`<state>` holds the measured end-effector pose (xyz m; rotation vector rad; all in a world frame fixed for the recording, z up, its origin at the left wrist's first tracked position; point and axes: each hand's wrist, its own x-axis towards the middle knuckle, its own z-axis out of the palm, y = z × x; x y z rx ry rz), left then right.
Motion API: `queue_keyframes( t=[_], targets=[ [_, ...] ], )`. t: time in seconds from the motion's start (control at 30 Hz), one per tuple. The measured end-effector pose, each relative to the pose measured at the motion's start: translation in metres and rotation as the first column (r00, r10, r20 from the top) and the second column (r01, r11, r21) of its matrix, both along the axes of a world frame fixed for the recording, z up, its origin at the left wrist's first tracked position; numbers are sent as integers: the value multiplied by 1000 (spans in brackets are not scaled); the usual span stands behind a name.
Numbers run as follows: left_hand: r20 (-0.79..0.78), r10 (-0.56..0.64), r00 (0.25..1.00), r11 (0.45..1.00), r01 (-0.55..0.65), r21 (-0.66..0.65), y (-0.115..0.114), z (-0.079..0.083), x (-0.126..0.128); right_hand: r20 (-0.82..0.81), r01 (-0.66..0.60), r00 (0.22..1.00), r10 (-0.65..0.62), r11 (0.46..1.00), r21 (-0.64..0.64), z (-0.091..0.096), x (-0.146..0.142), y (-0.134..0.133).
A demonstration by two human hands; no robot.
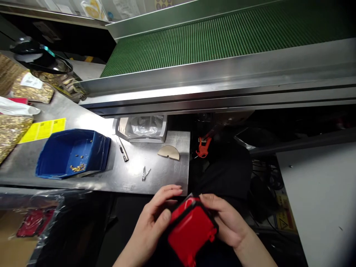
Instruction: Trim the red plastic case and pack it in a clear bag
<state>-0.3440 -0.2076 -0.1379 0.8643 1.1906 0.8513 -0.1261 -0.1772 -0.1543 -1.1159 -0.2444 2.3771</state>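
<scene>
A red case (189, 231) with black edging and small red tabs is tilted in front of me, slightly blurred. My right hand (226, 218) grips its right side, thumb along the top edge and the other fingers partly hidden behind. At its left edge is my left hand (152, 218), fingers curved and apart from the thumb. The thumb tip lies close against the case; whether it touches I cannot tell. On the metal bench beyond lie a nail clipper (144, 173), a half-round beige piece (169, 152) and a slim black-and-silver tool (122, 150).
A blue bin (101, 148) holds several small brass-coloured parts. Behind it stand a grey tray (141, 140) and a bottle (52, 70). A green ribbed conveyor (178, 44) crosses the back. An orange-handled tool (204, 147) hangs right of the bench; a plastic-lined box (16, 248) is lower left.
</scene>
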Motion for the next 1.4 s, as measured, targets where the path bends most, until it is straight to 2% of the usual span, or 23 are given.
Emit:
queue_keyframes(
  t=[0.07,0.13,0.17,0.23,0.27,0.3,0.33,0.37,0.4,0.47,0.6,0.67,0.77,0.93,1.0,1.03,1.1,1.13,1.17,1.2,1.27,1.3,1.4],
  targets=[
    [117,-145,983,988,149,-31,-11,1,-5,-70,-143,987,143,990,-2,1,-8,-7],
    [204,-199,959,974,217,-70,-24,3,-6,8,-316,949,317,945,86,3,-14,-12],
    [230,-186,955,973,211,-90,-30,3,-6,131,-430,902,412,887,171,4,-15,-11],
    [267,-119,956,979,158,-132,-43,2,-6,447,-665,733,514,680,309,6,-13,-1],
    [280,-82,957,981,127,-146,-48,2,-6,612,-757,628,481,559,338,6,-11,9],
    [297,-50,954,983,99,-153,-53,2,-6,754,-819,531,386,461,341,5,-11,22],
    [320,-14,947,983,71,-167,-57,2,-7,855,-855,451,258,399,331,2,-12,36],
    [341,22,940,981,45,-187,-60,3,-8,920,-875,376,111,369,313,-3,-16,52],
    [359,56,932,976,25,-217,-63,3,-8,948,-881,318,-10,366,299,-9,-22,68],
    [402,112,909,959,8,-285,-66,3,-8,955,-885,248,-162,364,291,-24,-41,96],
    [551,187,813,936,22,-351,-65,-1,-1,932,-905,230,-281,289,311,-53,-84,122],
    [595,220,773,936,5,-352,-65,-4,3,926,-911,235,-295,266,316,-62,-94,118],
    [635,274,722,927,-22,-375,-67,-10,6,932,-911,250,-262,264,318,-66,-91,103],
    [680,397,616,875,-31,-483,-71,-18,3,932,-886,347,-101,289,362,-50,-54,75],
    [680,408,609,876,-50,-481,-71,-20,0,902,-848,432,1,340,406,-34,-31,62],
    [683,411,604,877,-59,-476,-71,-20,-1,868,-816,491,73,389,428,-24,-19,55],
    [696,423,581,874,-57,-483,-69,-21,-2,747,-735,616,249,524,431,-3,5,39],
    [697,431,574,867,-51,-495,-68,-21,-3,687,-713,651,322,570,408,9,14,31],
    [694,435,574,862,-43,-505,-67,-21,-3,652,-715,658,377,585,384,20,23,22],
    [687,434,583,858,-35,-512,-67,-20,-3,650,-743,636,415,558,371,30,29,14],
    [650,416,636,852,-21,-524,-65,-19,-1,698,-814,567,437,429,391,47,34,-4],
    [615,402,678,848,-22,-530,-64,-18,0,729,-839,540,421,334,429,52,34,-12],
    [442,379,813,811,-61,-582,-62,-15,6,818,-848,505,275,-22,530,58,26,-33]
  ],
)
